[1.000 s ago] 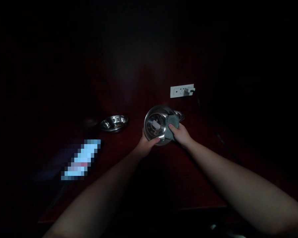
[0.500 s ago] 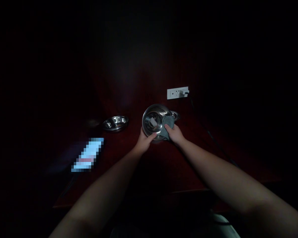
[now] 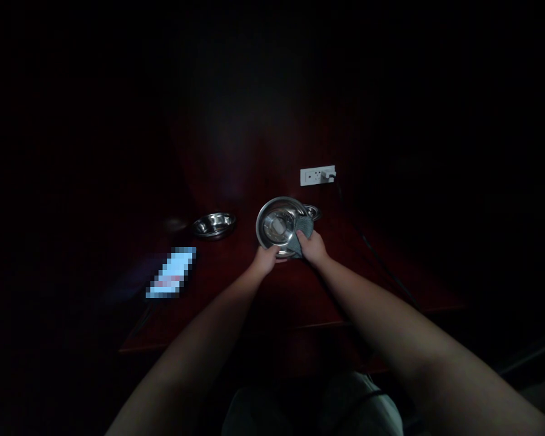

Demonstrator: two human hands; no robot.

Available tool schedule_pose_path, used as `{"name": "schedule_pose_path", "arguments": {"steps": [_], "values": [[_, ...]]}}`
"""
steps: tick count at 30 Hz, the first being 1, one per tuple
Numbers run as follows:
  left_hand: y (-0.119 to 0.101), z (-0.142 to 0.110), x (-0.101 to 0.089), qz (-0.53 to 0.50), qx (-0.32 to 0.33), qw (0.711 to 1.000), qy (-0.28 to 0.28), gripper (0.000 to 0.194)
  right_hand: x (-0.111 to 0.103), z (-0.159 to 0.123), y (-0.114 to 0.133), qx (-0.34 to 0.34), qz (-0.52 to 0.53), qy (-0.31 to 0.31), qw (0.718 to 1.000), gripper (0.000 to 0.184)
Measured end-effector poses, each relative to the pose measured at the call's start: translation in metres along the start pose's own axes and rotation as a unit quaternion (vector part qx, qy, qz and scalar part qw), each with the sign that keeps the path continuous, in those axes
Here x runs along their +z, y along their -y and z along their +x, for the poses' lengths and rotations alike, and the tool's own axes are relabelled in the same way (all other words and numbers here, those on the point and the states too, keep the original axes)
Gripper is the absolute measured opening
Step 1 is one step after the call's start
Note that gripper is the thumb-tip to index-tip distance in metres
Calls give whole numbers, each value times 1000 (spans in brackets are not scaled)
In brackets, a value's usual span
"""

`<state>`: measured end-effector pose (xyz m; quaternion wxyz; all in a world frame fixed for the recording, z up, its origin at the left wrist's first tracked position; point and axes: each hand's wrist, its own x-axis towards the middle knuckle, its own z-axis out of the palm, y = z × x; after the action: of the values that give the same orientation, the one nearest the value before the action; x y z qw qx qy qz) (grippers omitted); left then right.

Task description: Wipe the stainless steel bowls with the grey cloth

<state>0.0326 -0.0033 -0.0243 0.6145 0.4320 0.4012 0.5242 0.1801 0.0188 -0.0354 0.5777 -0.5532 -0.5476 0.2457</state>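
A shiny metal bowl [image 3: 272, 233] is held up between my hands, its inside tilted toward me and a pale patch at its bottom. My left hand [image 3: 266, 260] grips the lower rim with the thumb over the inside edge. A grey-green cloth [image 3: 302, 233] lies folded over the right side of the rim. My right hand [image 3: 313, 247] is closed on that cloth, thumb on top, pressing it against the bowl. The fingers under the bowl are hidden.
Another metal bowl [image 3: 213, 225] sits on the dark red table [image 3: 272, 303] to the left. A metal dish [image 3: 314, 212] shows partly behind the held bowl. A blurred-out lit screen [image 3: 172, 272] lies at left. A wall socket [image 3: 318, 175] holds a plug with a cable [image 3: 376, 251].
The view has shifted slightly, and more of my lap shows. The held bowl now appears a little lower and further left. Both hands keep their grips on bowl and cloth.
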Motion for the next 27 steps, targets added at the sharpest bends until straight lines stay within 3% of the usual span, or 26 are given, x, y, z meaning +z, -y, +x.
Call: {"name": "schedule_pose_path", "arguments": {"steps": [6,16,23,27], "values": [[-4,-9,-1,26,9,1000,-11,36,-2,1,-7,-6,26,-4,1000,36],[-11,-8,-7,25,-31,999,32,41,-5,7,-9,30,85,2,996,34],[-19,-13,-23,50,-72,993,74,43,-1,12,-16,51,138,44,988,31],[-16,-13,-23,73,-50,993,76,43,-2,16,-16,59,171,69,981,29]]}}
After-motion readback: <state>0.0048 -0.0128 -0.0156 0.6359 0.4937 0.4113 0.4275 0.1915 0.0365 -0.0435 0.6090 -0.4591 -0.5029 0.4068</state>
